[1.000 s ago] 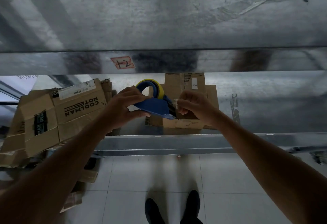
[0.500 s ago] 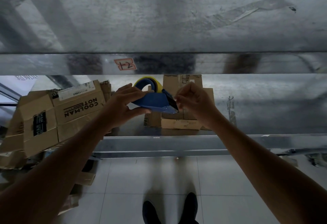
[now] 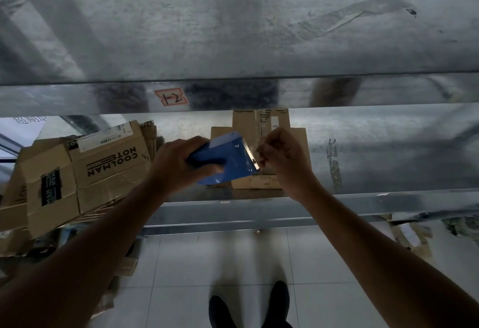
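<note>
A blue tape dispenser (image 3: 228,158) is held in front of me over a lower metal shelf. My left hand (image 3: 178,164) grips its handle, fingers curled round it. The dispenser's flat blue side faces me and its toothed metal blade (image 3: 251,156) points right; the tape roll is hidden behind the body. My right hand (image 3: 281,158) pinches the clear tape end (image 3: 258,152) right at the blade.
A flattened cardboard box (image 3: 269,125) lies on the lower shelf (image 3: 388,151) behind my hands. A heap of flattened COOLMAN boxes (image 3: 77,172) sits at the left. A wide metal shelf (image 3: 233,22) with a label tag (image 3: 171,97) spans above. My shoes (image 3: 248,307) stand on the tiled floor.
The dispenser has been turned, so its flat side faces me and the yellow roll is out of sight. My right hand stays at the blade, pinching the tape end.
</note>
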### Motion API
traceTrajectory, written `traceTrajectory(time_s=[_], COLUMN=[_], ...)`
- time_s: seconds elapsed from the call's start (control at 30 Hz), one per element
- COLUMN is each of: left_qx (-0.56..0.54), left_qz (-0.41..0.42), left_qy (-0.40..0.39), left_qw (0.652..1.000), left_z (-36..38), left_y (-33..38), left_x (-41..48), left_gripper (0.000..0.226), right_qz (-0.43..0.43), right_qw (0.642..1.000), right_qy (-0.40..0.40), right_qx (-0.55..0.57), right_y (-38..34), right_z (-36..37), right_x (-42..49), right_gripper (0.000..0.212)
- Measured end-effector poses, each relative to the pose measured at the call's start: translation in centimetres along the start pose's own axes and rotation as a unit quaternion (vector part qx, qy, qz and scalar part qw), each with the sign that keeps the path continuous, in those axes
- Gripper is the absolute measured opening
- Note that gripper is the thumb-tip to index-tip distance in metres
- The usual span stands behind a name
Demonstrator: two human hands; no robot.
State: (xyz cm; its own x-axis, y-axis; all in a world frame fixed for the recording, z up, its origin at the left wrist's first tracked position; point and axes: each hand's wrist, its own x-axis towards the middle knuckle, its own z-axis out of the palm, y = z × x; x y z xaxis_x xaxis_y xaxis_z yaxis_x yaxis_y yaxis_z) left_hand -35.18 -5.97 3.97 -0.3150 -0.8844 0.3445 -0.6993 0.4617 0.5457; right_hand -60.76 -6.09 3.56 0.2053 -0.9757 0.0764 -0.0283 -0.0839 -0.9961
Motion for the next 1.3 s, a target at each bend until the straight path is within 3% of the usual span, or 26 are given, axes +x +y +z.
traceTrajectory(time_s=[0.1,0.23,0.37,0.43,0.7,0.87,1.0,1.17,1.3], left_qx=[0.018,0.063,0.093,0.105,0.112,0.101,0.106,0.168,0.199], left_qz=[-0.003,0.022,0.017,0.021,-0.005,-0.006,-0.005,-0.004,-0.022], left_qy=[0.029,0.003,-0.005,-0.016,-0.025,-0.061,-0.079,-0.101,-0.115], left_qw=[0.999,0.998,0.996,0.994,0.993,0.993,0.991,0.981,0.973], left_z=[-0.2,-1.7,-2.5,-2.2,-2.2,-2.6,-2.8,-2.4,-1.7], left_y=[0.0,-1.7,-2.9,-2.9,-2.6,-2.0,-1.7,-1.1,-1.5], left_x=[0.2,-0.2,-0.7,-0.7,-0.6,-0.2,0.2,1.0,1.5], left_gripper=[0.077,0.078,0.075,0.076,0.081,0.082,0.087,0.074,0.077], right_qz=[-0.007,0.001,0.018,0.028,0.056,0.066,0.086,0.071,0.079], right_qw=[0.999,0.99,0.995,0.994,0.979,0.962,0.958,0.956,0.953], right_qy=[0.042,0.141,0.101,0.103,0.193,0.264,0.273,0.269,0.262], right_qx=[-0.01,0.025,-0.018,0.016,-0.035,-0.011,0.007,-0.092,-0.132], right_y=[-0.4,-1.1,-1.0,-0.7,0.7,1.9,2.5,3.6,4.3], right_z=[0.0,-3.1,-3.7,-2.7,-1.9,-2.2,-1.9,-1.9,-2.0], right_x=[-0.7,-0.4,-1.3,-1.9,-2.7,-3.8,-4.5,-4.8,-4.9], right_gripper=[0.018,0.012,0.006,0.006,0.011,0.014,0.019,0.024,0.021])
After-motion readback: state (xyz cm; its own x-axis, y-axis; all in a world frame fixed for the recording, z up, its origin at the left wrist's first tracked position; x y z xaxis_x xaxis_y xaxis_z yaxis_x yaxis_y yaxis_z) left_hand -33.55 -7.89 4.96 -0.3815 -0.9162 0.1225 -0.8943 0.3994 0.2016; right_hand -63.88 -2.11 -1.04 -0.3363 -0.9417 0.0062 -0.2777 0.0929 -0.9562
